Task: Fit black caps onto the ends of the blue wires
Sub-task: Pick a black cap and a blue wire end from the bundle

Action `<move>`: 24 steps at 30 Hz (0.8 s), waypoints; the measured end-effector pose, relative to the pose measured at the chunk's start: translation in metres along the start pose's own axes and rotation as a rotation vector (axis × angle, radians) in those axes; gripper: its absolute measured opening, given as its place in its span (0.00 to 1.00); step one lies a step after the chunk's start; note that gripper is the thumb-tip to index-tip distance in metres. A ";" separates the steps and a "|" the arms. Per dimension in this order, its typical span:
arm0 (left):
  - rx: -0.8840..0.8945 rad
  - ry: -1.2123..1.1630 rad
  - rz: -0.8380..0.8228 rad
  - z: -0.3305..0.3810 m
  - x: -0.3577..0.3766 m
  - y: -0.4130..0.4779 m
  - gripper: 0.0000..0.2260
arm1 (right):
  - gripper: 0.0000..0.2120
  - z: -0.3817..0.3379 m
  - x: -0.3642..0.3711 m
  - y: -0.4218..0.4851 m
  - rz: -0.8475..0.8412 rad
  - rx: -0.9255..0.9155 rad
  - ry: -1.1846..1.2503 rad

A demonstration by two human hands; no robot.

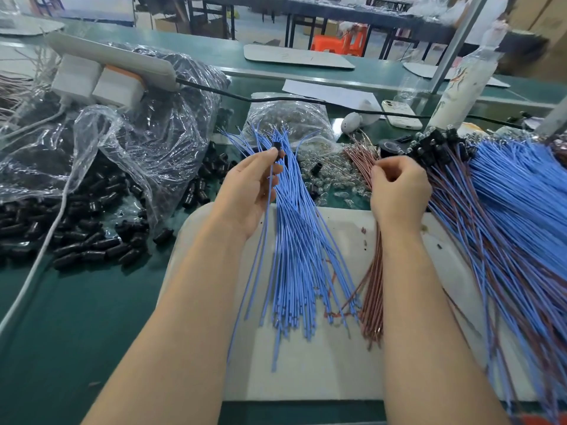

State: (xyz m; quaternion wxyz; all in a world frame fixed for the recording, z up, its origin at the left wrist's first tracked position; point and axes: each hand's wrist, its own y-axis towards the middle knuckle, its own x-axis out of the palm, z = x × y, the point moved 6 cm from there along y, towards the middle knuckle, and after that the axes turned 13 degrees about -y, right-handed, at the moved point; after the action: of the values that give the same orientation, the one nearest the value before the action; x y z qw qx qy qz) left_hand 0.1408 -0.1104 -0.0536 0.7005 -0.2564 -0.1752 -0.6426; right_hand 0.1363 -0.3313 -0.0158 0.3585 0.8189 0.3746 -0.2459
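Note:
My left hand (250,191) pinches a black cap (278,147) between thumb and fingers, with a single blue wire (264,240) hanging down from it. Just right of that hand, a fan of loose blue wires (302,256) lies on the white board (331,372). My right hand (399,191) is curled into a fist over the top of a brown wire bundle (372,302); whether it holds a wire is hidden. A heap of black caps (86,240) spills from a clear bag at the left.
At the right lies a large bundle of capped blue and brown wires (506,216). A clear bag of small bulbs (288,121) sits behind the wires. A power strip (113,61) with white chargers, a phone (402,115) and a bottle (460,87) stand further back on the green table (76,332).

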 end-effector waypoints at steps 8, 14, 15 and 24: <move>-0.005 -0.066 -0.236 -0.003 0.024 -0.007 0.05 | 0.03 -0.063 0.038 -0.040 -0.503 -0.311 0.294; 0.149 -0.180 0.003 0.011 0.000 0.000 0.05 | 0.08 -0.045 0.041 -0.047 -0.892 -0.270 0.146; 0.152 -0.206 0.017 0.012 -0.002 0.001 0.05 | 0.08 -0.044 0.037 -0.045 -0.890 -0.246 0.193; -0.091 0.078 -0.324 -0.011 0.025 -0.009 0.05 | 0.05 -0.028 -0.001 -0.019 -0.196 0.278 1.121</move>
State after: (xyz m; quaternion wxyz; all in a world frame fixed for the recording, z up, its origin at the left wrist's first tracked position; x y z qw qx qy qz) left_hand 0.1335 -0.1373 -0.0467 0.5818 -0.2311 -0.1574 -0.7638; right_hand 0.1248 -0.3019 -0.0055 -0.0297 0.8249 0.5454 0.1460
